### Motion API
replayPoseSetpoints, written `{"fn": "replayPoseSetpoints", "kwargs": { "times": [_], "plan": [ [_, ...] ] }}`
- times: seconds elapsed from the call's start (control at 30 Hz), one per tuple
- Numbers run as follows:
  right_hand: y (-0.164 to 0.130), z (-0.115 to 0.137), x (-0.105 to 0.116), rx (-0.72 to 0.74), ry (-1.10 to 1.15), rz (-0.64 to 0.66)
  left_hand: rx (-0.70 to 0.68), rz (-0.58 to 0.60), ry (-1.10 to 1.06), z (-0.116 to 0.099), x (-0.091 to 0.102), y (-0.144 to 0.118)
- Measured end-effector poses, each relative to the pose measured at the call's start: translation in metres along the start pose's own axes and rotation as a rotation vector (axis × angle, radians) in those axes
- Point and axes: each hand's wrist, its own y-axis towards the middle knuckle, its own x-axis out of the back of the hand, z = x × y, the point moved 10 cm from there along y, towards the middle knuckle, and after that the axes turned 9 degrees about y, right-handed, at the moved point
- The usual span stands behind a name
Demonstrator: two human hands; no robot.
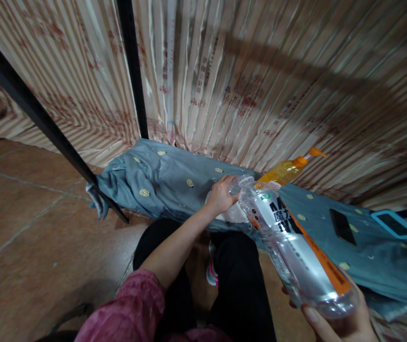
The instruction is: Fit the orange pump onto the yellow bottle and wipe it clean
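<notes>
My right hand [342, 323] has its fingers clamped round the base of a clear bottle [296, 242]. My left hand [221, 194] grips its neck, fingers together, above the blue-grey bedding [167, 180].

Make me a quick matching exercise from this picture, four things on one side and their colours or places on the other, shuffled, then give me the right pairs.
Things:
1. clear bottle
2. pump bottle
3. black phone
4. left hand

Descriptions:
A. lies flat on the blue-grey dotted cloth
B. yellow-orange, with an orange pump top
C. at the mouth of the clear bottle
D. held from below by the right hand, white and orange label

Pairs: 1-D, 2-B, 3-A, 4-C
</notes>
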Motion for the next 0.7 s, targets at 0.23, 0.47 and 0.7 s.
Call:
{"fn": "replayPoseSetpoints", "kwargs": {
  "times": [0.23,0.47,0.7],
  "plan": [
    [0.006,-0.014,0.013,0.046,-0.042,0.003,0.004,-0.004,0.003,0.000,0.000,-0.001],
    [0.007,-0.017,0.016,0.084,-0.024,-0.014,-0.002,-0.002,0.008,0.000,0.001,0.000],
    [0.005,-0.012,0.011,0.082,-0.033,0.007,-0.005,-0.014,-0.010,-0.001,0.002,0.000]
  ]
}}
